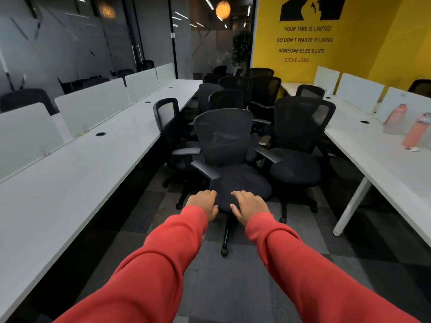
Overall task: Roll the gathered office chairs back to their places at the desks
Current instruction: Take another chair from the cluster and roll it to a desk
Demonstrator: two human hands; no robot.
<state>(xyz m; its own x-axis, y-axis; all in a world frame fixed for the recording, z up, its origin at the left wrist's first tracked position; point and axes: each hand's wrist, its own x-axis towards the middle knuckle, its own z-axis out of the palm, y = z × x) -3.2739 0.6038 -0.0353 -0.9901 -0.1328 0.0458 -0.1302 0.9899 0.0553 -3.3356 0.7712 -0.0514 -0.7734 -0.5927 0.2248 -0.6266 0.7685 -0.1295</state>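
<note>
A black mesh-backed office chair (225, 145) faces me in the aisle between two rows of white desks. My left hand (204, 205) lies on the front left edge of its seat, fingers loosely bent over the cushion. On the front right edge of the same seat lies my right hand (248, 206), fingers spread and relaxed. Behind it, several more black chairs (235, 96) crowd the aisle. One chair (300, 138) stands to its right and another (166, 120) to its left beside the left desk.
The long white desk (77, 173) with frosted dividers runs along the left. On the right desk (382, 157) stand two pink bottles (417, 131). A yellow wall with lettering closes the far end. Grey carpet tiles (228, 287) cover the floor between me and the chair.
</note>
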